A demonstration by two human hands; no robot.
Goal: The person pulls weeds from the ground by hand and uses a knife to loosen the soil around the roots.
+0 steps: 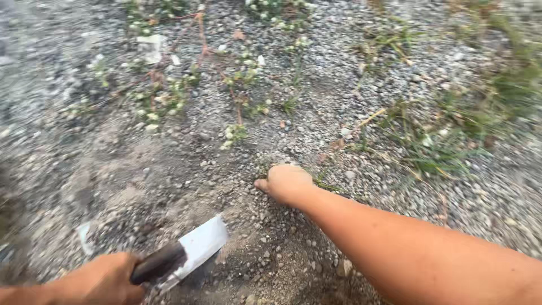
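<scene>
My left hand [104, 279] at the bottom left grips the dark handle of a flat metal scraper [195, 248], whose pale blade points up and to the right over loose gravel. My right hand [285, 182] reaches forward in the middle of the view, fingers curled down against the ground at a small tuft of green weed [324, 183]. Whether the fingers hold the weed is hidden by the hand itself.
Gravel and dirt [169, 169] cover the ground. Creeping weeds with red stems and pale buds [234, 101] spread across the top. Grass clumps [435, 147] grow at the right. A white scrap of litter [149, 48] lies at the upper left.
</scene>
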